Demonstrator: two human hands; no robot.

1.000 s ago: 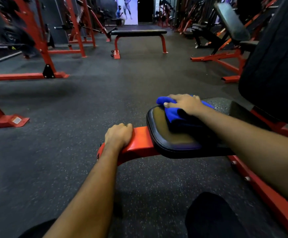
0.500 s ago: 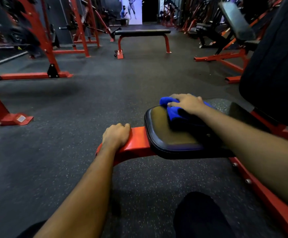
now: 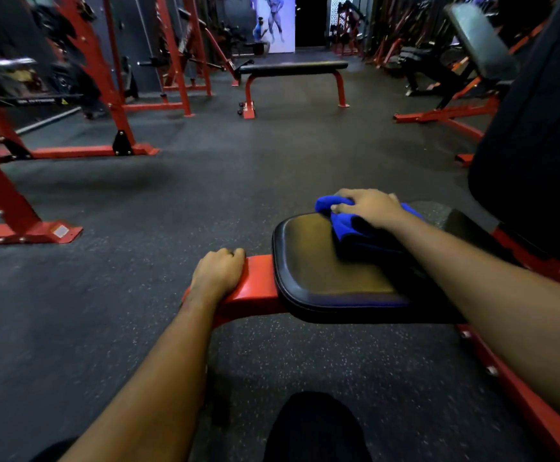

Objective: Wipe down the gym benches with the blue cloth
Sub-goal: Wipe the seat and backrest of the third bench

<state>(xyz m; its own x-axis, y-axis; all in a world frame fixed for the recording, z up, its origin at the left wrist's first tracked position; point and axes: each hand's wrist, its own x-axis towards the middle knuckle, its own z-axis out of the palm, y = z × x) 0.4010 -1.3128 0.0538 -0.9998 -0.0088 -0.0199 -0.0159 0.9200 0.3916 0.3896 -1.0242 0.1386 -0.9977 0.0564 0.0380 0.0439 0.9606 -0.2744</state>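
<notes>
Currently the right hand sits on the blue cloth, fingers curled over its bunched folds, pressing it onto the black seat pad at the pad's far edge, about 1 o'clock. Left hand wraps the red frame bar just beside the pad at 9 o'clock, knuckles up. Right forearm covers the pad's right side. Black backrest looms at 3 o'clock, hiding what's behind it. Across the dark rubber floor: flat bench at 12, red rack at 10, incline bench at 2. Dark-clothed knee at 6.
</notes>
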